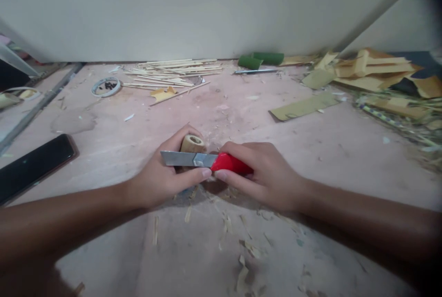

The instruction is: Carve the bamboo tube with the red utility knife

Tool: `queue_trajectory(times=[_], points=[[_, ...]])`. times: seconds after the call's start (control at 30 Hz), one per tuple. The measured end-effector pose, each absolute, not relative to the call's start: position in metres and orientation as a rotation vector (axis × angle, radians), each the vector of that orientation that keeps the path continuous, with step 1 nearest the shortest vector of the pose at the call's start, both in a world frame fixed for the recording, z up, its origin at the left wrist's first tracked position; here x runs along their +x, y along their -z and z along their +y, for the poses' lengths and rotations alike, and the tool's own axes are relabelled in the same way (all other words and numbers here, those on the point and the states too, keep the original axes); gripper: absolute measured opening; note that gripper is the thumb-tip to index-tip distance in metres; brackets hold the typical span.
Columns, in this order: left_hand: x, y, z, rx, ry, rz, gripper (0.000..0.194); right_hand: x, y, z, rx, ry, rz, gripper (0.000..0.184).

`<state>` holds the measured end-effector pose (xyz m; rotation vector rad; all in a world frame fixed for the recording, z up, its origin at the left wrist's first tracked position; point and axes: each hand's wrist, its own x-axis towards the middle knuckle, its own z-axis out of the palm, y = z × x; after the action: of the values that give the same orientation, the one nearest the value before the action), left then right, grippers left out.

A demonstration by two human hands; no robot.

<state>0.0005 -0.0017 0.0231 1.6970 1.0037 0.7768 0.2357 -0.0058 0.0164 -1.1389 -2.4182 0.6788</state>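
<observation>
My left hand [169, 165] is closed around a short, hollow piece of bamboo [192, 143], its open end facing up and away from me. In my right hand [262, 170] is a red-handled utility knife [230, 162], gripped by the handle. Its blade [177, 158] points left and lies across the near side of the bamboo, just above my left thumb. Whether the edge touches the bamboo I cannot tell. The lower part of the bamboo is hidden behind the blade and my fingers.
Shavings [243, 269] litter the near tabletop. A phone [37, 163] lies at left. Further back are a tape ring [106, 87] with dark bits, thin sticks [172, 73], green bamboo tubes [267, 59], a sandpaper strip [304, 106] and crumpled yellowish paper [373, 69]. A white wall stands behind.
</observation>
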Motion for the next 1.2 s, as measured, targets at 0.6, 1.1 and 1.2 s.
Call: queue_trajectory(times=[0.6, 1.1, 1.2], points=[[0.0069, -0.0184, -0.0060, 1.626, -0.895, 1.203, 0.044, 0.2354, -0.0180, -0.0075, -1.117, -0.701, -2.396, 0.033], [0.0088, -0.0199, -0.0053, 1.630, -0.893, 1.366, 0.047, 0.2346, -0.0166, -0.0106, -1.193, -0.754, -2.227, 0.025], [0.0087, -0.0201, -0.0057, 1.621, -0.897, 1.375, 0.047, 0.2350, -0.0156, -0.0112, -1.196, -0.736, -2.227, 0.025]])
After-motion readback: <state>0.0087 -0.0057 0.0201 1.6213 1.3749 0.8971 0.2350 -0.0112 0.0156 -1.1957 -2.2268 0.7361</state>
